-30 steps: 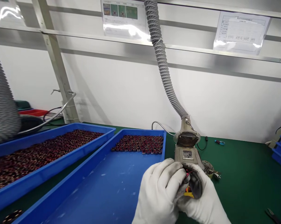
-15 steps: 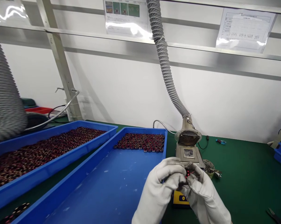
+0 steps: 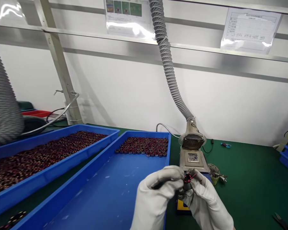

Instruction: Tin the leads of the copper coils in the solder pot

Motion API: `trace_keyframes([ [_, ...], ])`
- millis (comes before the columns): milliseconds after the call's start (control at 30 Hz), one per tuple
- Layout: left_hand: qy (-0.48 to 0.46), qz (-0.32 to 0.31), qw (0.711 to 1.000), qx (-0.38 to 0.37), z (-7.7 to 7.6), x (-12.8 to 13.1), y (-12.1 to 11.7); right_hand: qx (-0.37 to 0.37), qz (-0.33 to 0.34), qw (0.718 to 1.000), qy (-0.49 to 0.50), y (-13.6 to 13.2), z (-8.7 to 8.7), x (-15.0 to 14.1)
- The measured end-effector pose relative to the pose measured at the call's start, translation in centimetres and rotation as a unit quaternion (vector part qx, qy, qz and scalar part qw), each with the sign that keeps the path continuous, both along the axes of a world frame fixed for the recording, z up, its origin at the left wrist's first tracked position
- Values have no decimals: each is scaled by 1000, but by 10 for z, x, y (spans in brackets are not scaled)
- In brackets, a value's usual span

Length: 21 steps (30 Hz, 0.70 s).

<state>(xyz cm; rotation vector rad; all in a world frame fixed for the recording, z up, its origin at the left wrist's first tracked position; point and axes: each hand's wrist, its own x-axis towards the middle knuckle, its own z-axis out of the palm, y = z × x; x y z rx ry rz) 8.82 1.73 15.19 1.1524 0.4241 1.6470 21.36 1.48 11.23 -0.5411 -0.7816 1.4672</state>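
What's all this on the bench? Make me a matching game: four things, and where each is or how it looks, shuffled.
1. Ring
2. Left tray
3. Right tray
4. Hose

A. Small round parts only at its far end
B. Grey and ribbed
C. Between the left hand and right hand
D. Small round parts over most of its floor

Pairs: 1-C, 2-D, 3-A, 4-B

I am at a workbench in what looks like a small-parts assembly workshop. In front of me are a green bench mat (image 3: 249, 179), blue trays (image 3: 105, 191) of many small, alike dark-red parts (image 3: 144, 146), ribbed exhaust ducts (image 3: 169, 64), one ending over a metal-topped bench unit (image 3: 193, 159), and printed sheets (image 3: 251, 30) in plastic sleeves on metal rails (image 3: 134, 41).
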Motion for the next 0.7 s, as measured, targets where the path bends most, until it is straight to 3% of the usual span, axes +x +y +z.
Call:
trace_keyframes([
  [67,29,4,999,-14,3,-3,2,0,11,1000,10,4,-5,0],
  [133,137,-18,990,-9,6,-4,2,10,-17,1000,14,8,-11,-1],
  [233,232,7,972,42,6,-1,1,13,-46,999,14,13,-21,-2],
  [333,186,59,979,54,1,0,1,2,-27,1000,11,13,-23,-3],
  [467,89,87,992,-9,0,-6,5,3,27,1000,8,4,-12,-3],
  [600,210,36,977,15,5,-4,6,-5,7,1000,22,0,-2,-4],
  [700,193,24,980,34,4,0,4,4,-14,1000,13,-5,3,-6],
])
